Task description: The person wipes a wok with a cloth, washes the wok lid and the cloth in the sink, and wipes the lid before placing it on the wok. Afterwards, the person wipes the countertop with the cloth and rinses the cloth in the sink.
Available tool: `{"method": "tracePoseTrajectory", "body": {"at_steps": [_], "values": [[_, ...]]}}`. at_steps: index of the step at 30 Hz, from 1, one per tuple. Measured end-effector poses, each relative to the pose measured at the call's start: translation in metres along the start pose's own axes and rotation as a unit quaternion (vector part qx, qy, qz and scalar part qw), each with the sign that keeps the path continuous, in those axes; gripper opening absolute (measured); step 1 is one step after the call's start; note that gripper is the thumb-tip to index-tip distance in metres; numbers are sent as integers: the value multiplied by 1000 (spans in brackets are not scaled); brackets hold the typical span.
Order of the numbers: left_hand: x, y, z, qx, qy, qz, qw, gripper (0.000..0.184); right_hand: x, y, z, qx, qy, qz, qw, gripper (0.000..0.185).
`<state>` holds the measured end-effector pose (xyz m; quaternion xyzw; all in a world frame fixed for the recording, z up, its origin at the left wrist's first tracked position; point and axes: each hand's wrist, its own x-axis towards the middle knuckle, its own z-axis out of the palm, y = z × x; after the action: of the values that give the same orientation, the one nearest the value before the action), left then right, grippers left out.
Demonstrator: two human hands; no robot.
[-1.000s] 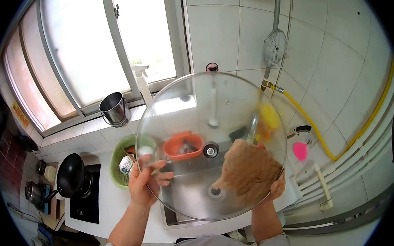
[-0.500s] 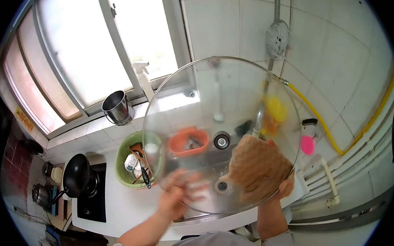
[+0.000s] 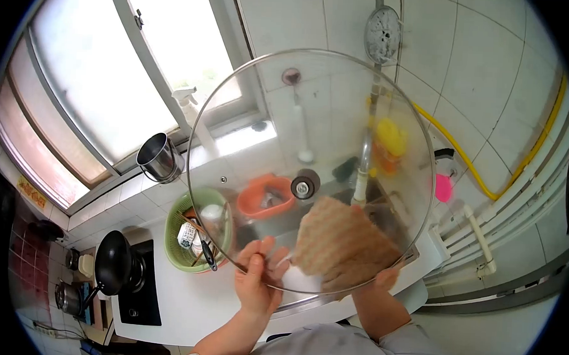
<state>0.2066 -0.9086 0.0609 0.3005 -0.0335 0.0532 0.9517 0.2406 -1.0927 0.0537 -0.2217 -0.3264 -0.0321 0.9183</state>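
Note:
A large, clear glass lid with a thin metal rim stands tilted in front of me, a dark round fitting at its middle. My left hand grips the lower left rim, its fingers showing through the glass. At the lower right rim is my right hand, closed on a brown cloth against the lid. Most of that hand's fingers are hidden by the cloth, which is bunched and spread over the lower right of the glass.
Behind the lid are a sink, a faucet and an orange basket. A green basket with utensils stands on the white counter. Further left are a black wok and a stove. A metal pot sits on the ledge.
My left hand has come to the lid's lower left rim and closed on it. The cloth and my right hand have shifted left, and the lid now appears larger and higher.

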Motion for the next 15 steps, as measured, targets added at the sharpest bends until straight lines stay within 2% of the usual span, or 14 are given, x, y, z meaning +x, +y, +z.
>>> {"method": "tracePoseTrajectory", "body": {"at_steps": [1,4,7,9,11,13,15], "values": [[-2,-5,-2,13,-43,-15,999,28,-2,5,17,-42,3,-11,999,74],[-4,-20,2,16,-51,4,999,28,-5,27,24,-159,19,-35,986,76],[-4,-28,-11,43,-52,-5,998,30,-22,37,10,-261,165,26,951,71],[-3,-28,-22,99,-45,-4,994,34,-26,40,-4,-220,261,71,937,67],[6,-7,-28,82,-23,5,996,34,-23,35,-23,-81,323,94,938,65],[25,24,-49,87,-20,44,995,34,-21,12,-44,-30,197,104,974,61],[35,49,-60,184,-32,86,979,26,-16,10,-45,-14,135,98,986,59]]}}
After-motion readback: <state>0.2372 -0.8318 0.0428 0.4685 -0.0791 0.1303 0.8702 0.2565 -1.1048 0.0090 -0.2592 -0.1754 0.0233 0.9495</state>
